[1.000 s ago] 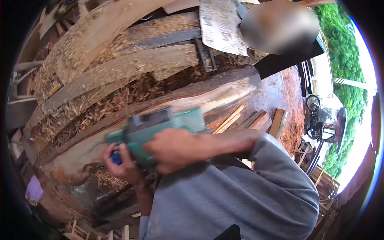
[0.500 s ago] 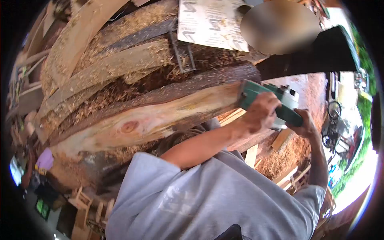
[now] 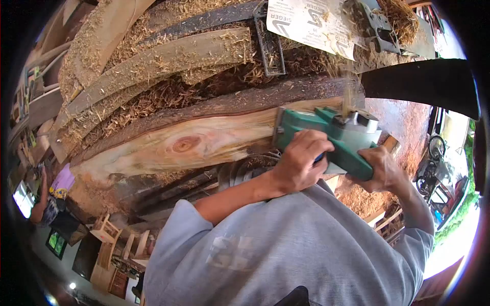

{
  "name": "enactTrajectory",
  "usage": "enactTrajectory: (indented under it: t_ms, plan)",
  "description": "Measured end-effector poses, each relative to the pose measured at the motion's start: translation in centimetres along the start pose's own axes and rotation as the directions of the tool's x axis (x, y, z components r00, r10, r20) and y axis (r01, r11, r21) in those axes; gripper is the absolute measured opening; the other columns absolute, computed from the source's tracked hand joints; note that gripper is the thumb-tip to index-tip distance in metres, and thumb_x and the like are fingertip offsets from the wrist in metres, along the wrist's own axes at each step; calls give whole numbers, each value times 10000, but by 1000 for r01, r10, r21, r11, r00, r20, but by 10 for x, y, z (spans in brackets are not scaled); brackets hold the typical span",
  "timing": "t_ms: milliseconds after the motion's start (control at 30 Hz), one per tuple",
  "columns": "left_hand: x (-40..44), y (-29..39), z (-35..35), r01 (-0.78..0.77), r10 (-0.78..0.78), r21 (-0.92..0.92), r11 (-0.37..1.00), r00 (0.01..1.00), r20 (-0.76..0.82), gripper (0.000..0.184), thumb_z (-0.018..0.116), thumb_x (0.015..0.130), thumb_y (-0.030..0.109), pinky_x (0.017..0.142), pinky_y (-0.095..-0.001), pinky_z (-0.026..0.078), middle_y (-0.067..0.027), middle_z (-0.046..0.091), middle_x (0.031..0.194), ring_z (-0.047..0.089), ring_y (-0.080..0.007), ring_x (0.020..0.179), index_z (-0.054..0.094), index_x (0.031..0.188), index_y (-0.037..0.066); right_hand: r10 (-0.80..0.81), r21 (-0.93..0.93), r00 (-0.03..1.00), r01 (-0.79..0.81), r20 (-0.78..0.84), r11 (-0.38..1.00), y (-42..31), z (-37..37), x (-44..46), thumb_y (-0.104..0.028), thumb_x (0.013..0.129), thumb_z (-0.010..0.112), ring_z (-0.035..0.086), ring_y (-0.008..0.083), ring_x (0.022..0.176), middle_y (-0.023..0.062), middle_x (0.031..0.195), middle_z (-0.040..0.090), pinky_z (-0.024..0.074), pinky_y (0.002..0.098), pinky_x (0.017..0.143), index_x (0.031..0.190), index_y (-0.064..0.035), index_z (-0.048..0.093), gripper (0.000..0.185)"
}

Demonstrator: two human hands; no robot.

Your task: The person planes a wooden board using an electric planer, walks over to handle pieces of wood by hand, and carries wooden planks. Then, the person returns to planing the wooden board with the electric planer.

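A green electric hand planer (image 3: 332,133) rests on the right part of a thick wooden slab (image 3: 153,153). The slab has a pale planed face with a reddish knot (image 3: 186,144) and dark bark along its far edge. My left hand (image 3: 305,160) is closed around the planer's front knob, which shows a bit of blue. On the rear handle, my right hand (image 3: 380,168) wraps its fingers around the grip. Shavings (image 3: 349,94) spray up from the planer's outlet. The planer's underside is hidden against the wood.
Behind the slab lie curved boards (image 3: 168,64) under sawdust, a dark metal frame (image 3: 270,51), a printed sheet (image 3: 311,23) and a metal tool (image 3: 380,30). A person (image 3: 48,204) is at far left. A motorcycle (image 3: 434,163) stands at right, near wood offcuts and shavings.
The planer has moved left along the slab with both hands still on it. Shavings now fly from its outlet. My view has shifted, showing the metal tool behind the sheet.
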State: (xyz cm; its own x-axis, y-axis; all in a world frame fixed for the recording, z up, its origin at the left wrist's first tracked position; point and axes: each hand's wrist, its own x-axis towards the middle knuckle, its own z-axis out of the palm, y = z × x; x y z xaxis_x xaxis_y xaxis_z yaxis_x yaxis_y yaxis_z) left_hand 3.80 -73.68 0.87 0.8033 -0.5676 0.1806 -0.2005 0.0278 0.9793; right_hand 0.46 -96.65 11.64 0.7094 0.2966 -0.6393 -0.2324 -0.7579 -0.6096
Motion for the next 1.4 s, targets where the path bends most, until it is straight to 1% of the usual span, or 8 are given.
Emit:
enactTrajectory:
  t_ms: [500,667,767,933,1033,1200,1300,1400]
  plan:
    - [-76,1,-172,47,-38,35,998,973,-227,302,682,673,-87,782,-356,514,-114,637,931,639,-271,833,654,937,56,-16,-7,996,17,88,1000,-162,74,92,-223,751,793,673,343,603,181,670,654,545,422,591,836,2,645,283]
    - [-112,8,-232,150,-93,160,976,943,-320,230,687,702,-33,811,-335,510,-100,637,929,637,-228,865,643,916,40,-55,-76,969,75,239,994,-207,103,131,-444,781,738,669,398,630,208,662,646,554,487,612,862,9,639,471]
    - [-132,6,-273,171,-72,212,962,909,-410,233,686,695,-52,761,-323,512,-82,636,912,624,-197,838,659,903,50,35,-58,960,-19,278,998,-255,125,153,-299,700,727,703,401,777,229,737,680,579,493,685,916,10,670,381]
    - [-175,2,-364,272,-181,100,957,831,-526,248,614,667,-91,784,-304,460,-83,577,909,539,-181,828,609,894,11,-403,156,912,389,73,908,-307,182,197,-215,668,739,718,361,694,212,679,679,587,434,638,710,24,700,246]
    - [-197,-2,-398,302,-180,134,944,812,-555,252,563,662,-73,839,-314,422,-82,528,892,497,-177,849,574,899,11,-452,162,890,454,-56,876,-319,210,213,-206,655,740,720,361,711,208,699,688,584,429,636,724,30,705,248]
    - [-162,1,-305,244,-117,187,951,850,-513,235,623,694,-89,820,-317,436,-74,527,889,508,-178,829,571,891,26,-424,98,896,414,134,905,-256,157,171,-193,662,724,729,345,779,203,801,714,585,428,634,756,13,711,227]
    - [-103,14,-208,311,-215,147,939,864,-456,199,686,747,-70,783,-304,468,-62,563,917,547,-171,834,607,893,40,-222,-57,961,234,164,971,-186,100,122,-253,644,755,720,361,762,203,779,708,592,444,649,764,-12,713,272]
    - [-29,7,-118,90,-57,228,969,988,-145,208,724,771,-31,791,-337,514,-90,643,955,637,-228,874,650,948,48,128,-178,984,-104,128,978,-104,36,67,-259,651,763,699,388,865,229,892,704,567,477,810,1065,-25,675,484]
